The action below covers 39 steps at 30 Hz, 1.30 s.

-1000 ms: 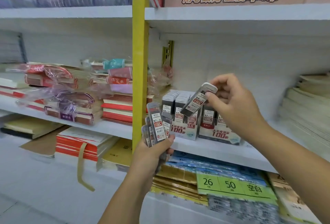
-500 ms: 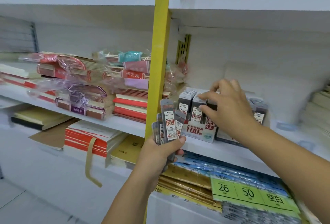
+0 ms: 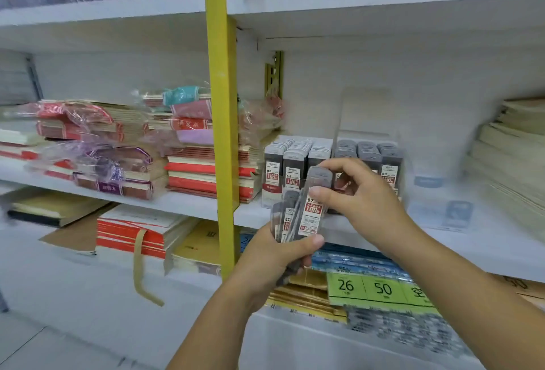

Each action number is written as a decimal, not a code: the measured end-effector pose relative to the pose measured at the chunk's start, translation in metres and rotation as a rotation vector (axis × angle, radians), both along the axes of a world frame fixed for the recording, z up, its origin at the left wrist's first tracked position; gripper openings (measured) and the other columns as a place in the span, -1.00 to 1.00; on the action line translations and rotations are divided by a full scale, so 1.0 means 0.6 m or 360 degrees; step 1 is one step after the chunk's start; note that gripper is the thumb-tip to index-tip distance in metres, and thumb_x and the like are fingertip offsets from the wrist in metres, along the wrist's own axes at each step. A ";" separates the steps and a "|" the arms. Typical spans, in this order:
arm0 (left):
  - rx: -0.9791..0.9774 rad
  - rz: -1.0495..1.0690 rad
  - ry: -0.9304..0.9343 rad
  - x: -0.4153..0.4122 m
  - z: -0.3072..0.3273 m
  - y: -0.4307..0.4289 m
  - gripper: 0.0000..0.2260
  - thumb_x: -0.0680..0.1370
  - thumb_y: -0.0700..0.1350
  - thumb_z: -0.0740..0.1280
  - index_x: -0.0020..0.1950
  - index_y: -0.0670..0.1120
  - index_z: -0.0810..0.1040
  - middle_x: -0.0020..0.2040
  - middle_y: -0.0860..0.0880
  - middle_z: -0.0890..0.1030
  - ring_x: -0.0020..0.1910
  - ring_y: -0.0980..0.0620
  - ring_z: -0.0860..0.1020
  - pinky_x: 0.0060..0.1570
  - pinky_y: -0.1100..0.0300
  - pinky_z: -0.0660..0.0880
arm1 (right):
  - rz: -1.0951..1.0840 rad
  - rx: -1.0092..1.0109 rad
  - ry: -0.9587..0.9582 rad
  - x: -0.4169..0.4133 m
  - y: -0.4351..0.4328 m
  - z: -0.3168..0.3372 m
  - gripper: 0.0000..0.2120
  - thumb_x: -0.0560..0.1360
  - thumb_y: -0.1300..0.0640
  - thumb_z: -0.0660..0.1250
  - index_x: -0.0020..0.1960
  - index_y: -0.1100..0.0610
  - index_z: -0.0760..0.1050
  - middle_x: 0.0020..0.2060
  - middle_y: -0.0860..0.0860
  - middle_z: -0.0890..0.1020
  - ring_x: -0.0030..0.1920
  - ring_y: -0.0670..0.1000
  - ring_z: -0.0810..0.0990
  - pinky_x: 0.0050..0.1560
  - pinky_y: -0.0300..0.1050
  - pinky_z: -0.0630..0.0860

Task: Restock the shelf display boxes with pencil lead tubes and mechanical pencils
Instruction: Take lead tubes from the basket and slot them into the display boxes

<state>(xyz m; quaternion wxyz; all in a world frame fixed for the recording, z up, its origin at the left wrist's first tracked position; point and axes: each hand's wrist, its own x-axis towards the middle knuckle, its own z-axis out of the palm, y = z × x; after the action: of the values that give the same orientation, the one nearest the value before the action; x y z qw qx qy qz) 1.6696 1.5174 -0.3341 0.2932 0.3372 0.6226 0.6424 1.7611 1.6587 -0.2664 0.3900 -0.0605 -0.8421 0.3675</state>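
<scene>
My left hand (image 3: 277,257) grips a fanned bunch of grey pencil lead tubes (image 3: 287,222) with red and white labels, held upright in front of the shelf. My right hand (image 3: 362,195) pinches the top of the frontmost lead tube (image 3: 313,207) in that bunch, thumb on its face. Behind the hands two display boxes stand side by side on the white shelf (image 3: 188,201): the left display box (image 3: 290,157) holds light-capped 0.5 tubes, the right display box (image 3: 371,151) holds dark-capped 0.7 tubes. No mechanical pencils show.
A yellow upright post (image 3: 221,104) divides the shelving just left of the boxes. Wrapped notebook stacks (image 3: 118,157) fill the left bay. Paper piles (image 3: 513,157) lie at the far right. Green price tags (image 3: 380,290) and packets sit on the shelf below.
My right hand has left the display boxes, where it set down a tube, and come back to the bunch in my left hand. It now pinches the front tube.
</scene>
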 end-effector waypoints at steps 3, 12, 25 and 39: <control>0.0059 0.0032 -0.0086 0.006 0.001 0.007 -0.54 0.34 0.32 0.47 0.03 0.01 0.69 -0.30 -0.02 0.60 -0.42 0.10 0.46 -0.45 0.28 0.31 | 0.0061 -0.0415 0.0236 0.038 0.030 0.010 -0.84 0.50 0.15 0.40 -0.02 -0.10 0.54 -0.14 -0.11 0.71 -0.18 -0.10 0.67 -0.27 -0.29 0.54; 0.0127 0.0065 -0.0208 0.018 0.007 0.051 -0.71 0.65 0.04 0.24 -0.04 0.03 0.75 -0.34 -0.01 0.60 -0.44 0.10 0.43 -0.52 0.30 0.28 | -0.0395 0.0479 0.0286 0.117 0.145 0.124 -0.73 0.49 0.17 0.41 -0.11 -0.21 0.44 -0.24 -0.13 0.62 -0.16 0.09 0.65 -0.04 0.07 0.61; 0.0358 -0.0132 -0.0367 0.034 0.006 0.087 -0.71 0.48 0.09 0.40 0.15 0.05 0.70 0.10 -0.01 0.73 0.03 0.03 0.71 -0.14 0.25 0.63 | -0.0788 0.1014 -0.0408 0.059 0.197 0.086 -0.88 0.41 -0.12 0.41 -0.16 -0.15 0.48 -0.18 -0.24 0.42 0.04 -0.06 0.30 -0.04 -0.11 0.25; 0.0457 -0.0267 -0.0470 0.042 -0.001 0.093 -0.68 0.51 -0.04 0.42 0.25 -0.05 0.60 0.16 -0.12 0.71 0.10 -0.13 0.70 -0.09 0.12 0.67 | -0.0086 -0.0105 -0.0205 0.069 0.070 0.001 -0.68 0.51 0.07 0.37 0.24 -0.13 0.49 -0.13 -0.10 0.62 -0.29 -0.13 0.59 -0.25 -0.30 0.54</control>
<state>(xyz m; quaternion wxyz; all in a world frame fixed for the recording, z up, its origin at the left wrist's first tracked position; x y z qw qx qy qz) 1.6951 1.5733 -0.3349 0.3827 0.3284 0.4448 0.7401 1.8027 1.7009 -0.2657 0.3425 -0.1195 -0.8510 0.3797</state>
